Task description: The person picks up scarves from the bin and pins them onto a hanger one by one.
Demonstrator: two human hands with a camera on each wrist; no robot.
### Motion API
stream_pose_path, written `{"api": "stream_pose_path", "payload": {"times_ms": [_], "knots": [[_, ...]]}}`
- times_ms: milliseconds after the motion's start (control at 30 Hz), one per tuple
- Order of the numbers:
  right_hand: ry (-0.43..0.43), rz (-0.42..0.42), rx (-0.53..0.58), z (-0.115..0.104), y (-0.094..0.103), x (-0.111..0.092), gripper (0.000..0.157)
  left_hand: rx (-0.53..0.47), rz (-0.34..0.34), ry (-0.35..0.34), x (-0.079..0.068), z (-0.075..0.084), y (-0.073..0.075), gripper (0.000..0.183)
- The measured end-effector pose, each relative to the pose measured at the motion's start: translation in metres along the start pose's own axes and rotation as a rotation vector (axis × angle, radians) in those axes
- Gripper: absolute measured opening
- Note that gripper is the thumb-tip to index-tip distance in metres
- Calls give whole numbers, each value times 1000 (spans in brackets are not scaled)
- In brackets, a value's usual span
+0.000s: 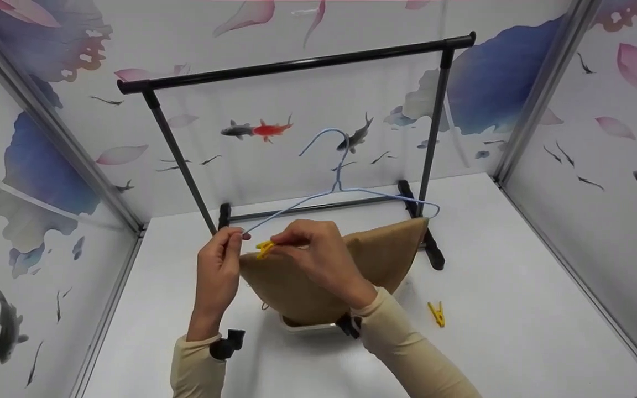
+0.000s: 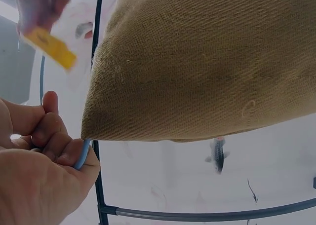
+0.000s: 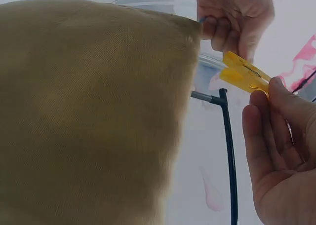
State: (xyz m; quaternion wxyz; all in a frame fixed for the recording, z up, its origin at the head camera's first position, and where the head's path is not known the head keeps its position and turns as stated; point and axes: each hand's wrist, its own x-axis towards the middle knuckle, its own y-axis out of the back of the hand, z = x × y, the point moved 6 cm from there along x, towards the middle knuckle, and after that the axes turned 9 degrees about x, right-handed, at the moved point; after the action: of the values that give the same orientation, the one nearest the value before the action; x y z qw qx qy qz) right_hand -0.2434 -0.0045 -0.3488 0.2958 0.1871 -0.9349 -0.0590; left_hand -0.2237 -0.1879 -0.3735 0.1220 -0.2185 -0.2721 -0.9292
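My left hand pinches the left end of a light blue wire hanger, whose blue wire runs between my curled fingers in the left wrist view. A tan cloth is draped over the hanger's lower bar and hangs down in front of me, also seen as tan cloth and tan cloth in the wrist views. My right hand pinches a yellow clothespin just beside the cloth's left corner. That yellow clothespin sits at my right fingertips, a little off the cloth's edge.
A black garment rack stands behind on the white table. A second yellow clothespin lies on the table to the right. A white tray edge shows under the cloth. Fish-patterned walls close in the sides and back.
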Motion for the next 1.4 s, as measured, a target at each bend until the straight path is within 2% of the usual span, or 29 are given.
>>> {"api": "stream_pose_path", "payload": {"times_ms": [233,400,467,600,700,833,933,1033,1133,1233,1300,1400], "knots": [[-46,-59,-50,7,-19,16,8,-43,-5,-57,4,9,-8,21],[-51,-80,-108,11,-23,16,10,-86,-19,-43,6,7,-14,21],[-53,-109,-115,14,-25,13,15,-99,-11,-27,5,3,-14,21],[-76,-155,-110,19,-23,-4,39,-114,16,3,-1,-4,-11,20],[-113,-139,-102,24,-5,-29,38,-116,37,42,-6,-9,-7,20],[-196,-76,-141,46,35,-75,17,-140,84,122,-12,-16,1,21],[-282,-8,-245,78,70,-109,9,-169,124,161,-14,-19,8,19],[-394,60,-422,116,108,-140,6,-184,153,171,-14,-21,13,16],[-582,70,-632,153,140,-172,13,-184,162,175,-14,-22,14,15],[-767,27,-754,180,161,-202,26,-177,160,182,-15,-23,14,15],[-831,-2,-777,193,168,-216,32,-181,158,181,-14,-23,13,16],[-846,14,-771,205,175,-227,31,-192,157,176,-13,-24,11,15]]}}
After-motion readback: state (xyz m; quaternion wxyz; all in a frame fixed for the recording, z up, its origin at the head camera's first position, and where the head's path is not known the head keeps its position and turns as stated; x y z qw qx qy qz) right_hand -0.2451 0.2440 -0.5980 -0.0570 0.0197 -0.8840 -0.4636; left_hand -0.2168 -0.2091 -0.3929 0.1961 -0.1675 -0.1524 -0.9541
